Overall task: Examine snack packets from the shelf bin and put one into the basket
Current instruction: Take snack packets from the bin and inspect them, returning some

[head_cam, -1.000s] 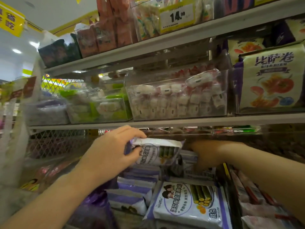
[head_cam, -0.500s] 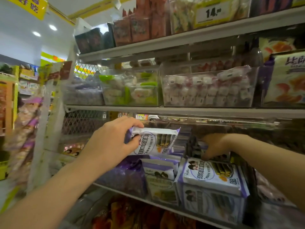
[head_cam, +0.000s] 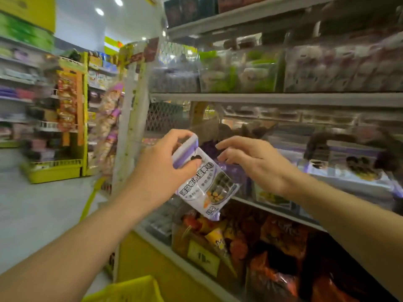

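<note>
Head view: left hand (head_cam: 161,171) grip clamped on a glossy, flat purple-white packet (head_cam: 209,188), right hand (head_cam: 255,162) grip apart.

Light: bright and even, from round ceiling lamps (head_cam: 99,11) at upper left.
Shadow: deep under the shelf boards (head_cam: 277,99); goods behind them were dim.
Blur: heavy motion smear on the far aisle racks (head_cam: 65,101) and at the right edge; the packet (head_cam: 205,188) was sharpest.
Distortion: wide-angle bending at the edges.
</note>
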A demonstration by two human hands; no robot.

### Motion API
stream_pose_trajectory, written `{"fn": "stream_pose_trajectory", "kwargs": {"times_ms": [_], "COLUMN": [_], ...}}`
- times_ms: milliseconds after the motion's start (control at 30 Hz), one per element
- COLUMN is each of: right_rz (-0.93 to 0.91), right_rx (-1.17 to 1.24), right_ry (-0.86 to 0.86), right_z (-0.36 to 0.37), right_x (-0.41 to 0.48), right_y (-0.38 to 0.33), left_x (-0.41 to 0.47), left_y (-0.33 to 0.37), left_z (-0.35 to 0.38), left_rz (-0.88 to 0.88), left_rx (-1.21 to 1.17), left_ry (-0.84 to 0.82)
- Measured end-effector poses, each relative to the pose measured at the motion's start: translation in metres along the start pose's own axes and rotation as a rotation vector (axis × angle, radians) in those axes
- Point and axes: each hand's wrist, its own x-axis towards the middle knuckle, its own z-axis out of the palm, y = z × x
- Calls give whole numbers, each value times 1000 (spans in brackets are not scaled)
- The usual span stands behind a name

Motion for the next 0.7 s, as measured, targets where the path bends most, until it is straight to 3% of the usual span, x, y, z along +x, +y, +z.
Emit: {"fn": "stream_pose_trajectory", "kwargs": {"times_ms": [67,233,400,700], "right_rz": [-6,74,156,360], "right_rx": [111,489,672,817], "right_ry": [-111,-193,-289,-180], "right_z": [42,130,188,245], "right_x": [-9,-29,-30,-42], "right_y": [-2,-4,8,41], "left_x": [-21,-66,-96,-118], "left_y": [-19,-61,-93,-136], "left_z": [-10,-29,-35,-10], "left_rz": [-98,-282,-387,-490], "left_rx": [-11,-29,52,130], "left_ry": [-60,-296,-335,-365]}}
